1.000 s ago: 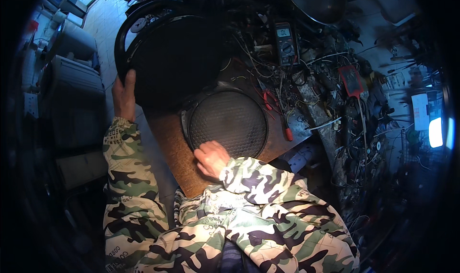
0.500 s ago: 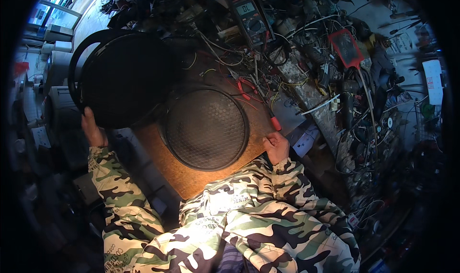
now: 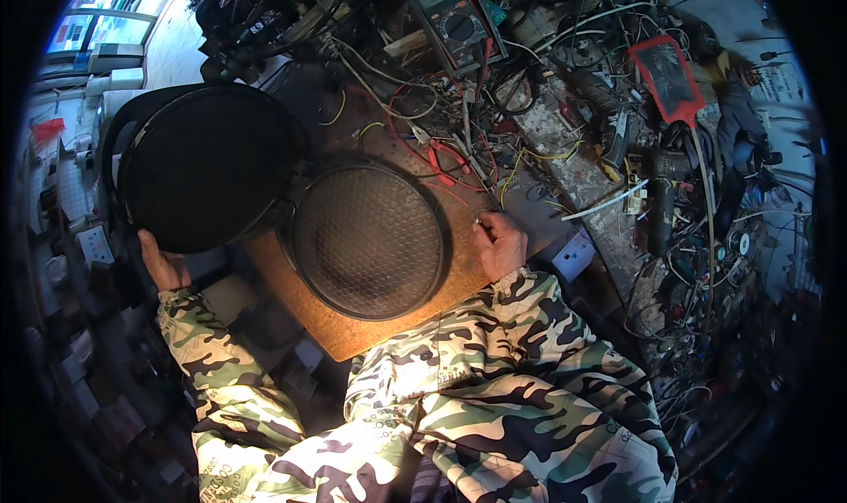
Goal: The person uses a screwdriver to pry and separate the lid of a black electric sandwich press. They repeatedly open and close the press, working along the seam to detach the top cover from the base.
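Observation:
My left hand (image 3: 161, 265) grips the near left edge of a round black lid (image 3: 205, 168) with a curved handle, raised open at the left. Beside it the round dark cooking plate (image 3: 368, 238) with a honeycomb surface lies on a brown board (image 3: 318, 318). My right hand (image 3: 497, 245), right of the plate, has its fingers pinched around something small and shiny that I cannot make out. Red-handled pliers (image 3: 441, 164) lie beyond the plate among thin wires.
A digital multimeter (image 3: 455, 22) lies at the top. The bench (image 3: 556, 106) on the right is heaped with wires, parts and tools, including a red-framed handled tool (image 3: 663, 78). A small white box (image 3: 572, 259) sits below the board's right edge.
The lid and my left hand have moved down and left. My right hand has left the plate's near edge for the board's right side.

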The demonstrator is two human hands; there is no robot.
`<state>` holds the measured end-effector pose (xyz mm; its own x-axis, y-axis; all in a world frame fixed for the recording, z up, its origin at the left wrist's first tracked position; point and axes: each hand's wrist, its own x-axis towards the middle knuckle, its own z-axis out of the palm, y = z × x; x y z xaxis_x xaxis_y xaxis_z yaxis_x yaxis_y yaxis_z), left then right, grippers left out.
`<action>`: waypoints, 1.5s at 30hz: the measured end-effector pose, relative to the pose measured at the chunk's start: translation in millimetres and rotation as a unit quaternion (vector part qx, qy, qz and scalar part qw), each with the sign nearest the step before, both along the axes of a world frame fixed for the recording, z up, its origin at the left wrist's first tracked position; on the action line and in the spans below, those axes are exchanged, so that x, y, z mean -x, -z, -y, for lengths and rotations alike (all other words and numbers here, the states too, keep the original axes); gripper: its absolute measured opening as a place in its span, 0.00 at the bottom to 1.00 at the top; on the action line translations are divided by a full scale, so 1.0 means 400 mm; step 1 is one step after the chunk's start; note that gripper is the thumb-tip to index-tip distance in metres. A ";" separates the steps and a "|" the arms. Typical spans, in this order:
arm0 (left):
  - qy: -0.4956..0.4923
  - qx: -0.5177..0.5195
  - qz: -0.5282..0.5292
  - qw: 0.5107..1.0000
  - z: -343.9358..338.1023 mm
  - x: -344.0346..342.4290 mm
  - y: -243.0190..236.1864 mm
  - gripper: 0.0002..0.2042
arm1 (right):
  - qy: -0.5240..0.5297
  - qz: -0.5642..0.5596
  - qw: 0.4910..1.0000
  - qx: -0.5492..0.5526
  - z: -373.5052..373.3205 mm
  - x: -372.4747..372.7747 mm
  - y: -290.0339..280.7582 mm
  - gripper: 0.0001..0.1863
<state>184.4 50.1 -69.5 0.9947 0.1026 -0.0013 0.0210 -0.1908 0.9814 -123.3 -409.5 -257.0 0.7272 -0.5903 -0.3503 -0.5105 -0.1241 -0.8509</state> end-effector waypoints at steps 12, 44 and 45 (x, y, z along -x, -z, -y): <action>0.012 0.061 -0.019 0.998 0.019 0.002 -0.012 0.42 | -0.182 -0.143 0.966 -0.117 -0.158 0.001 0.003 0.41; 0.036 0.120 0.042 0.991 -0.109 0.096 -0.018 0.31 | -0.077 -0.010 0.974 -0.212 -0.271 0.001 -0.092 0.15; 0.036 0.120 0.050 0.991 -0.087 0.101 -0.010 0.31 | -0.067 0.019 0.993 -0.097 -0.283 0.011 -0.059 0.15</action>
